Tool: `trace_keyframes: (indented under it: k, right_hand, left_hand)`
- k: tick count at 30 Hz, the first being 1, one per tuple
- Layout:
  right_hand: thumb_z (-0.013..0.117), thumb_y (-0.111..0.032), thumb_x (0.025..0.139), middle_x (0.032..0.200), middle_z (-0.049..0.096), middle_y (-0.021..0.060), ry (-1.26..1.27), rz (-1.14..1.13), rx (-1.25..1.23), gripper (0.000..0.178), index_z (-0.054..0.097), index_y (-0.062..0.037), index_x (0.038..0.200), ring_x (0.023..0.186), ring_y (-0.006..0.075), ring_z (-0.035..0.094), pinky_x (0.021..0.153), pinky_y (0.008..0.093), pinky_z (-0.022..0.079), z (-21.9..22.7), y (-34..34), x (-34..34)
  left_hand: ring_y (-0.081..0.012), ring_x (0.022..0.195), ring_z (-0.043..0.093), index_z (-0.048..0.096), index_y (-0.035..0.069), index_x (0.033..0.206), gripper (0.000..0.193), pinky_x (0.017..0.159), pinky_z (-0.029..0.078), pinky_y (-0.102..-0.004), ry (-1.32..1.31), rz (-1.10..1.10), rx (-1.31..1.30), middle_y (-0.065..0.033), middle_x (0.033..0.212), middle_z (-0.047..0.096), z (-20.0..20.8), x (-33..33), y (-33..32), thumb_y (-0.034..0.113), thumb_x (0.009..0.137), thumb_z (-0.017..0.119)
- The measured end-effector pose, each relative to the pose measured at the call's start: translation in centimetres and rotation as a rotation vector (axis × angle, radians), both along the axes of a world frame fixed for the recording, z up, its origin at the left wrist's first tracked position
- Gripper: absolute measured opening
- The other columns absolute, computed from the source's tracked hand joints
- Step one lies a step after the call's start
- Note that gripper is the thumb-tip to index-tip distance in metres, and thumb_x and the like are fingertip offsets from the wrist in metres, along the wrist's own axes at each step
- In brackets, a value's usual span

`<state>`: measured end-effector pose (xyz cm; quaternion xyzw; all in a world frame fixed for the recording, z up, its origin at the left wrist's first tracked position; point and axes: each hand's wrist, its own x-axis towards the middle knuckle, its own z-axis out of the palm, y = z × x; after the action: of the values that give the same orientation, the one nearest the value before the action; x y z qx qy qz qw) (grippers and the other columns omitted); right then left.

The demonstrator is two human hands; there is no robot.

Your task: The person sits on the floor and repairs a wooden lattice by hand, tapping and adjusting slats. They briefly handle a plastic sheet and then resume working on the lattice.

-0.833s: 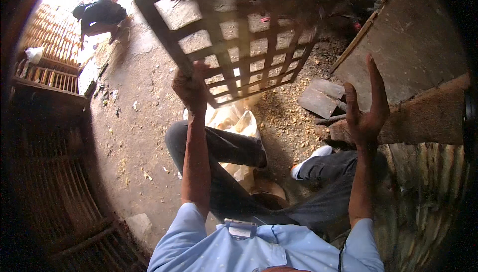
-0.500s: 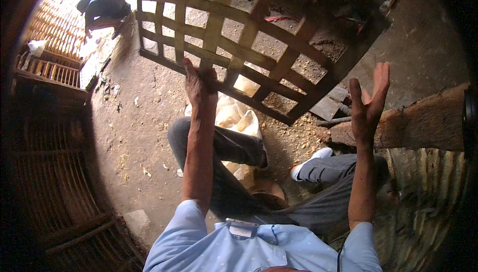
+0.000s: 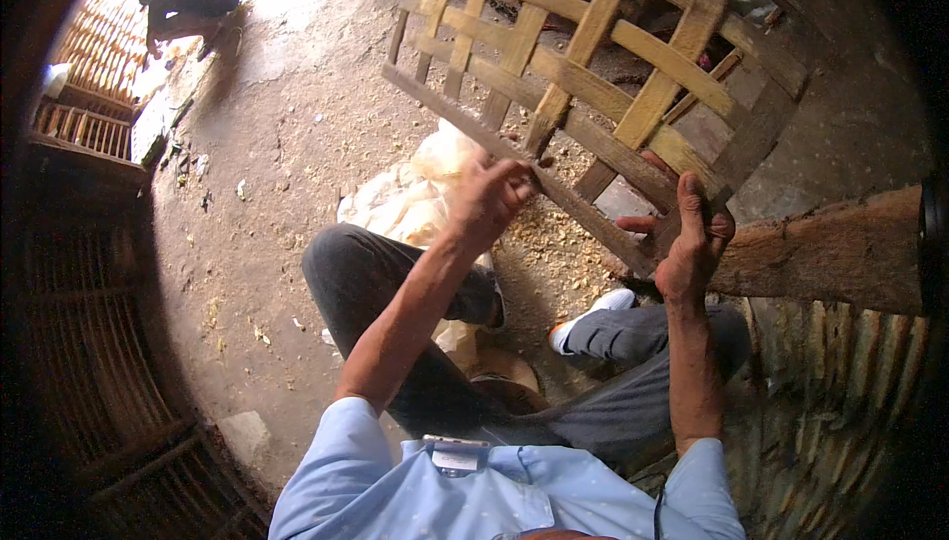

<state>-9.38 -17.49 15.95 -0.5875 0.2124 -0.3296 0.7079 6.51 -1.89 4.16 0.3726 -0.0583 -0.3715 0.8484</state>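
Note:
Tilted up in front of me is a lattice panel [image 3: 647, 130] of flat, woven bamboo-like strips with wide square gaps. A flat strip forms its near rim. Along the middle of that rim, my left hand [image 3: 486, 202] has its fingers curled closed at the edge; the fingertips are partly hidden. My right hand [image 3: 687, 244] grips the panel's near right corner, thumb upright on one side and the other fingers reaching behind and past the rim.
A crumpled pale plastic sack [image 3: 405, 194] lies beyond my left knee. Wood chips [image 3: 563, 253] litter the floor. At right a thick wooden plank [image 3: 820, 249] lies above corrugated sheeting [image 3: 840, 392]. A slatted bamboo structure [image 3: 89, 342] stands left. Another person [image 3: 193, 6] bends down at far left.
The panel has shifted right and its underside strips show brighter. My right hand, apart from it before, now grips its corner. My left hand has slid along the rim toward the right.

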Motion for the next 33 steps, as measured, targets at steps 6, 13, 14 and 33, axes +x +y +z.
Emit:
trace_keyframes:
  k: [6,13,14,33]
  right_hand:
    - [0.051,-0.025,0.105,0.117,0.071,0.0162,0.055,0.016,-0.057,0.037,0.064,0.0059,0.12,0.089,0.0231,0.072,0.054,0.0351,0.064,-0.3,-0.3,-1.0]
    - [0.05,-0.028,0.106,0.11,0.073,0.0152,0.052,-0.008,-0.091,0.04,0.07,0.0058,0.107,0.066,0.0147,0.068,0.047,0.0321,0.059,0.0,0.7,-0.7]
    - [0.05,-0.028,0.106,0.11,0.073,0.0154,0.044,-0.004,-0.101,0.04,0.07,0.006,0.107,0.066,0.0146,0.068,0.047,0.0321,0.059,-0.1,0.7,-0.7]
    - [0.056,-0.021,0.104,0.106,0.074,0.0165,0.11,0.122,-0.285,0.031,0.071,0.0065,0.107,0.06,0.0163,0.07,0.051,0.0296,0.057,-0.6,1.8,-1.3]
  left_hand:
    - [-0.0244,0.101,0.066,0.056,0.003,0.115,0.038,0.084,0.059,-0.0342,-0.326,0.073,0.097,-0.0142,0.112,0.061,-1.1,-1.1,-0.8,-0.008,0.082,0.07]
    - [-0.019,0.081,0.064,0.053,0.001,0.109,0.032,0.06,0.061,-0.0315,0.075,0.342,0.205,-0.0103,0.104,0.062,1.3,1.9,0.6,0.029,0.098,0.062]
    - [-0.0174,0.077,0.063,0.053,0.003,0.111,0.031,0.059,0.06,-0.0304,0.096,0.337,0.203,-0.0096,0.1,0.062,1.5,1.9,0.6,0.03,0.097,0.061]
    - [-0.0133,0.076,0.062,0.059,0.006,0.1,0.012,0.069,0.053,-0.029,0.123,0.284,0.084,-0.0031,0.085,0.061,-0.2,0.3,-0.6,0.015,0.095,0.064]
